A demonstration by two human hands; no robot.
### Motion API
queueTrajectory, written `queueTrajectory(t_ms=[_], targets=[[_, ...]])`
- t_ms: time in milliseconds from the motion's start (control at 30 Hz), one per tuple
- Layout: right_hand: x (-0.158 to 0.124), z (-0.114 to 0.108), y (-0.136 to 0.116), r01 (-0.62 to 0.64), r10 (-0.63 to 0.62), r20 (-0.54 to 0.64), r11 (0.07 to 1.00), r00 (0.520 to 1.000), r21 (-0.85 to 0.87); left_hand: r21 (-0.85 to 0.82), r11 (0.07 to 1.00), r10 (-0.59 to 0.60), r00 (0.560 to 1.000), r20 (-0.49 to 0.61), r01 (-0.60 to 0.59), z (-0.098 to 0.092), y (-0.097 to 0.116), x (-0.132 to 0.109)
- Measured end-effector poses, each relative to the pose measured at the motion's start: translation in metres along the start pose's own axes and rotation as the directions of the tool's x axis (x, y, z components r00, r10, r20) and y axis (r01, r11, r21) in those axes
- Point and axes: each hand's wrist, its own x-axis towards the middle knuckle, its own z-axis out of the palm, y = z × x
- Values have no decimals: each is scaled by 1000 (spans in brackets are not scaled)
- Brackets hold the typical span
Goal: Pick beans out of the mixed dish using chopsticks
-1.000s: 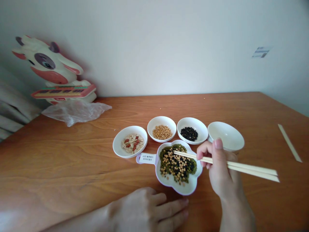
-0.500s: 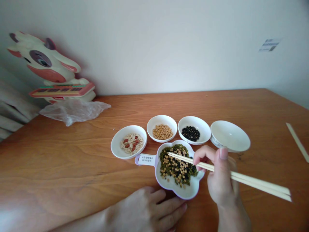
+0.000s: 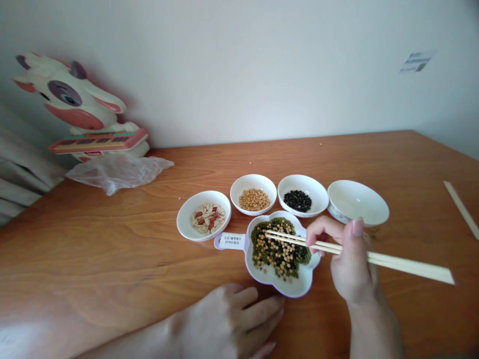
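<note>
My right hand [image 3: 348, 254] grips a pair of wooden chopsticks [image 3: 411, 266]. Their tips, slightly apart, are over mixed beans in a flower-shaped white dish [image 3: 297, 288] with a purple rim and a labelled handle [image 3: 232, 241]. Green, black and tan beans [image 3: 279, 252] are heaped there; whether the tips pinch one is too small to tell. Close to the dish's near edge, my left hand [image 3: 235, 319] lies on the table with fingers stretched out, holding nothing. Behind the dish stand white bowls of peanuts [image 3: 208, 218], yellow beans [image 3: 254, 199] and black beans [image 3: 298, 200].
A fourth white bowl [image 3: 359, 202] at the right shows no beans inside. A pale stick [image 3: 462, 209] lies near the right edge of the wooden table [image 3: 112, 249]. At the back left are a crumpled plastic bag [image 3: 119, 172] and a cow-shaped toy keyboard [image 3: 93, 109].
The chopstick tips have parted slightly and shifted a little across the beans. A narrow gap now shows between my left fingers and the dish. The whole view has shifted slightly.
</note>
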Motion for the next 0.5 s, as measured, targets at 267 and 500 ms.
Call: queueTrajectory(t_ms=[267,500], targets=[[0,5,-1,-46,46,1,999,999,25,-58,996,-80,988,-131,72,1,-3,-3],[-1,5,2,-68,67,37,997,997,27,-54,995,-89,992,-86,84,-12,-11,-7]])
